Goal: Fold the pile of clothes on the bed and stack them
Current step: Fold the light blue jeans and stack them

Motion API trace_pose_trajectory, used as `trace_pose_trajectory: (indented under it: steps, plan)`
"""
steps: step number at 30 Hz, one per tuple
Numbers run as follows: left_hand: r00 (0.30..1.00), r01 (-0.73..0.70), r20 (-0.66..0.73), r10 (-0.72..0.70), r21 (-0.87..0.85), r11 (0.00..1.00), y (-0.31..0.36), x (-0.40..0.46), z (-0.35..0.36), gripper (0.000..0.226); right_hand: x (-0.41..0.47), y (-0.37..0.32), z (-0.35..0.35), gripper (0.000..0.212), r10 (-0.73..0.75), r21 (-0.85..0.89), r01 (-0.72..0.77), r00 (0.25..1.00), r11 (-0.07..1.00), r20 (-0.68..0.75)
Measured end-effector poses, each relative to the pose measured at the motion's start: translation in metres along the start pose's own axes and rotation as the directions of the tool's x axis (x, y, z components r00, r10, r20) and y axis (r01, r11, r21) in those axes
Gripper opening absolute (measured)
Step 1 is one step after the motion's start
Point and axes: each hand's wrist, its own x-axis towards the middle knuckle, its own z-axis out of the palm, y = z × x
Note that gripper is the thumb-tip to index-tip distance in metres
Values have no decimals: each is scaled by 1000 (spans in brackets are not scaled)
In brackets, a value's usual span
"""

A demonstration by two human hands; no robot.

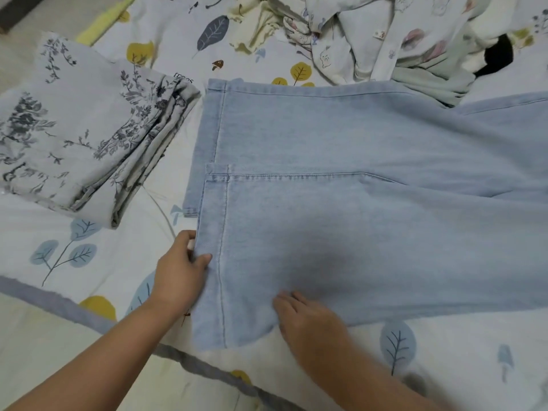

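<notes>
Left hand (181, 269) pinching the stitched hem edge of pale blue denim trousers (355, 203), thumb on top; right hand (308, 320) pressing flat with straight fingers on the near leg. Trousers spread smooth across the leaf-printed bed (68, 256), one leg folded over the other. Just left, a folded grey floral cloth (83, 129) in soft layers; beyond, a crumpled pile of clothes (385, 34).

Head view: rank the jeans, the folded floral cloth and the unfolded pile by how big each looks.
1. Light blue jeans, largest by far.
2. Folded floral cloth and unfolded pile look similar; the pile lies farther away and is cut off by the frame, so I won't rank them.
</notes>
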Motion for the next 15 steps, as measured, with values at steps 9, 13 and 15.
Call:
trace_pose_trajectory:
  steps: [9,13,15]
  plan:
    - [981,-194,68,184,481,855,4,-14,3,43,2,-22,-10,25,33,200,-73,980,977,194]
    - [833,-543,237,500,526,655,27,-22,31,53,14,23,-32,40,453,171,-428,879,888,-152]
    - [787,-617,416,456,512,597,37,-26,46,61,9,51,-34,55,611,-14,-611,791,791,-3]
